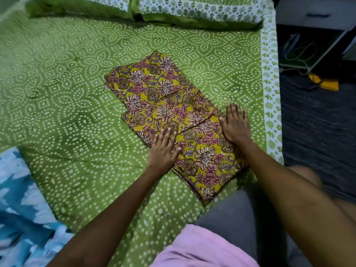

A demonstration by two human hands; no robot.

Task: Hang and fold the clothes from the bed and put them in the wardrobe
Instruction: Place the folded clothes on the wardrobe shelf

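Head view: folded yellow floral cotton garment [173,116] on green dotted bedspread [57,83]; left hand [163,149], right hand [235,124] press flat, fingers straight.

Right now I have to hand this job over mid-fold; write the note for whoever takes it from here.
Left hand: flat, fingers straight, pressing the near-left edge of the yellow floral garment.
Right hand: flat on its right side.
The garment lies partly folded on the green bedspread, near the bed's right edge.
A blue-and-white cloth lies at the bed's near-left.
Done: first folds pressed down.
Left: finish the fold, carry it to the wardrobe (not in view), then deal with the blue cloth.
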